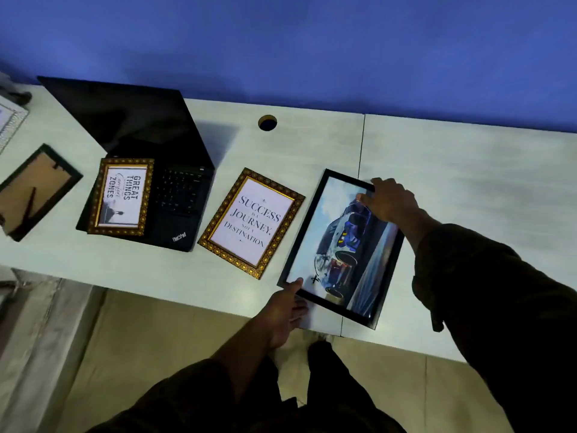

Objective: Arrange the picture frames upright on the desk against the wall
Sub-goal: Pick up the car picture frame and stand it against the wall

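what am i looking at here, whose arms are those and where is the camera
The one picture comes from a camera worn on a person's head, looking down, so the arms are their own. On the pale desk lie a black-framed car picture, two gold frames, one of them on an open laptop, and a frame lying face down. The left hand grips the car picture's near corner; the right hand grips its far edge. None stands against the blue wall yet.
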{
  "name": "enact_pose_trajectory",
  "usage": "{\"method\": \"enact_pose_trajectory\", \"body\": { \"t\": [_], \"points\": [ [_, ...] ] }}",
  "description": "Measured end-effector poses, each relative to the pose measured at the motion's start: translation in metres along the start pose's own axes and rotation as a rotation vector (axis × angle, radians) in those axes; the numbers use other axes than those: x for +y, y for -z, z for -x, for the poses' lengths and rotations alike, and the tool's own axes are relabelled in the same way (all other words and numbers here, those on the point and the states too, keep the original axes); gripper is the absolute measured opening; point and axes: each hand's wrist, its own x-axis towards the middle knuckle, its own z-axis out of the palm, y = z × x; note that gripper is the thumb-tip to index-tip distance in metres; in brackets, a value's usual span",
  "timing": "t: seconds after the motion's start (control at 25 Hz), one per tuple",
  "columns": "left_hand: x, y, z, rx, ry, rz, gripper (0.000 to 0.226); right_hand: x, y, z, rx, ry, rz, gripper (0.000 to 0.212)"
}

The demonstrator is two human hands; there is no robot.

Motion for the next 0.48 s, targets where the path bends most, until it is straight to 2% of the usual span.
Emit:
{"method": "enact_pose_trajectory", "body": {
  "t": [0.12,0.2,0.32,0.48],
  "points": [
    [0.001,-0.009,-0.002,-0.086,0.024,0.195,0.047,0.001,-0.006,-0.001,0.083,0.014,0.122,0.069],
    [0.002,-0.016,-0.008,-0.096,0.047,0.261,0.047,-0.001,-0.008,0.000,0.099,0.015,0.129,0.070],
    [0.005,-0.019,-0.011,-0.085,0.040,0.274,0.049,0.005,-0.002,0.004,0.112,-0.005,0.151,0.070],
    [-0.001,-0.007,-0.007,-0.053,0.012,0.290,0.045,0.013,0.000,0.028,0.251,0.017,0.188,0.066]
  ]
}}
